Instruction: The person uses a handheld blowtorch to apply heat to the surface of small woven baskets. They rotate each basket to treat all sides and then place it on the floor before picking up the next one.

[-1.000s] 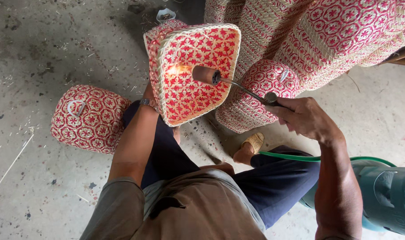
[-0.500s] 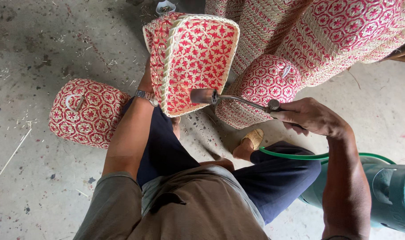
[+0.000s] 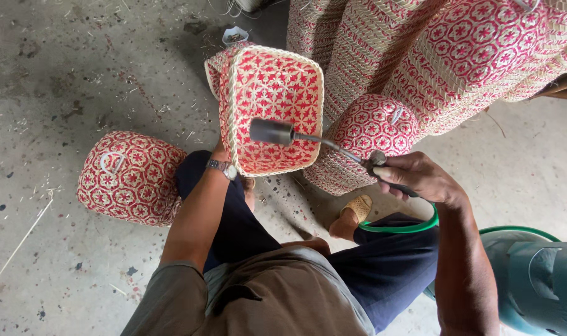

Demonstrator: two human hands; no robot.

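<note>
Head view: one torch (image 3: 308, 138), one basket (image 3: 272, 106).

Grey concrete floor (image 3: 78, 74) (speckled, straw-littered) under daylight, woven baskets (image 3: 457, 56) stacked behind.

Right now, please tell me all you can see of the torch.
The torch has a dark cylindrical nozzle on a thin, bent metal tube leading to a dark handle. The right hand grips that handle. The nozzle points at the base of the red and cream woven basket. No flame shows.
</note>
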